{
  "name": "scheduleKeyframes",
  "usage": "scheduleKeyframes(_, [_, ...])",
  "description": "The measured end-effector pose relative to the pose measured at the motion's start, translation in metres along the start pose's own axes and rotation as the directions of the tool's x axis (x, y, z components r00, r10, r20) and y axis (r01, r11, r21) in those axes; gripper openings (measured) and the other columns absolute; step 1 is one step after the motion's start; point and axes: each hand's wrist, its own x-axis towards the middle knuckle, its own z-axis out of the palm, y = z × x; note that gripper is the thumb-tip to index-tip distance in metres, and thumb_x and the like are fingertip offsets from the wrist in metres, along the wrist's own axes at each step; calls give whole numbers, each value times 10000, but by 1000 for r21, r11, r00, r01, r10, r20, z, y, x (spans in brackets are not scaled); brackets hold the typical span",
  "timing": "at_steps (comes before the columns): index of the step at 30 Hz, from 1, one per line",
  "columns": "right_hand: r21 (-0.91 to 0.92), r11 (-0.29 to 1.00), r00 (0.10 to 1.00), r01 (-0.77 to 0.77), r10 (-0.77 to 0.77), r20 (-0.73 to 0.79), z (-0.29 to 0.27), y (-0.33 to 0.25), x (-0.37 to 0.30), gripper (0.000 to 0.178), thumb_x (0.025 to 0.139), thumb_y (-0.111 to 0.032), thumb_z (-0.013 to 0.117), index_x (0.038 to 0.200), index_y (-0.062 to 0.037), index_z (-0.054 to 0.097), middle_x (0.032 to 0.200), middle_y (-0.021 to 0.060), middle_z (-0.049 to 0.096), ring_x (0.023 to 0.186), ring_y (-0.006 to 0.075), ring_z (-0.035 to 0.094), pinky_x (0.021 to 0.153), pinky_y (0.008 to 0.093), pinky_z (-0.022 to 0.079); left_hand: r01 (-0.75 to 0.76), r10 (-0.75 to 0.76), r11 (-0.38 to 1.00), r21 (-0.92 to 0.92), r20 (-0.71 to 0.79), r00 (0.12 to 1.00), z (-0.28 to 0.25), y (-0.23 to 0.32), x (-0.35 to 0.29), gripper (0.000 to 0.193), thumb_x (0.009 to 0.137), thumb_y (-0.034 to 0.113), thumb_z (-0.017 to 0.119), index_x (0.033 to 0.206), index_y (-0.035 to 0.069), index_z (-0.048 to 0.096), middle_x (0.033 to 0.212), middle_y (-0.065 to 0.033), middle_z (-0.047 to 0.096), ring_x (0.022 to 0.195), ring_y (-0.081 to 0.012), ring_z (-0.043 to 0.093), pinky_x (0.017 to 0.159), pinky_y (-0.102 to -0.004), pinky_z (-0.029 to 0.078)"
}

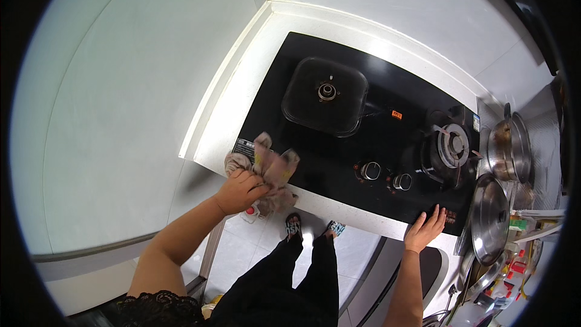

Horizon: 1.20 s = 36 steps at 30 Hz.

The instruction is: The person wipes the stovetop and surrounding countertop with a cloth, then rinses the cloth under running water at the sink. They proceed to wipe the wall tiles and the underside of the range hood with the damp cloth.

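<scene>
My left hand (pixel 241 190) is closed on a crumpled, pale patterned cloth (pixel 275 169) at the front left corner of a black gas cooktop (pixel 321 160). The cloth lies partly on the glass and partly hangs over the counter's front edge. My right hand (pixel 426 228) rests with fingers spread on the cooktop's front right corner, holding nothing. A bare burner (pixel 327 91) sits within a dark, rounded-square area at the back left. The right burner (pixel 452 145) carries a metal ring with prongs. Two round knobs (pixel 371 171) stand between the burners, nearer the front.
Metal pots (pixel 508 148) and a large round lid (pixel 490 219) stand close against the cooktop's right side. Bottles with red caps (pixel 514 268) crowd the lower right. A white wall panel (pixel 121 109) borders the left, and a pale counter strip (pixel 357 211) runs along the front.
</scene>
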Motion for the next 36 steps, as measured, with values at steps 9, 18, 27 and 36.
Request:
scheduleKeyframes(9, [-10,1000,1000,-5,5,-23,-3,0,1,465,954,-267,443,1336,-1,450,1399,228,393,1303,403,338,1090,516,231,340,-460,855,-392,-268,847,-78,-72,98,444,664,20,622,1108,23,613,1079,-161,572,986,-331,575,820,-351,500])
scheduleKeyframes(18, [-35,999,999,21,-23,-36,-5,-5,4,457,964,-273,426,1342,-18,459,1402,219,400,1300,390,352,1089,486,244,616,-542,781,103,-377,751,26,-35,144,473,792,281,685,1237,161,576,1279,-116,522,1097,-346,501,851,-496,411])
scheduleKeyframes(27, [-38,999,1000,16,-17,-19,-1,0,2,461,947,-245,437,1335,2,447,1397,233,394,1301,406,346,1085,517,242,218,-208,975,45,-165,964,29,17,100,262,798,184,634,1054,210,680,1071,-82,594,953,-287,568,760,-420,460])
scheduleKeyframes(36, [-44,999,1000,-14,14,-3,-5,-8,4,479,932,-248,437,1338,7,444,1399,235,389,1308,418,327,1088,530,227,319,-320,947,-51,-273,907,40,21,128,293,706,208,726,974,101,683,1073,-106,559,919,-295,570,768,-424,467])
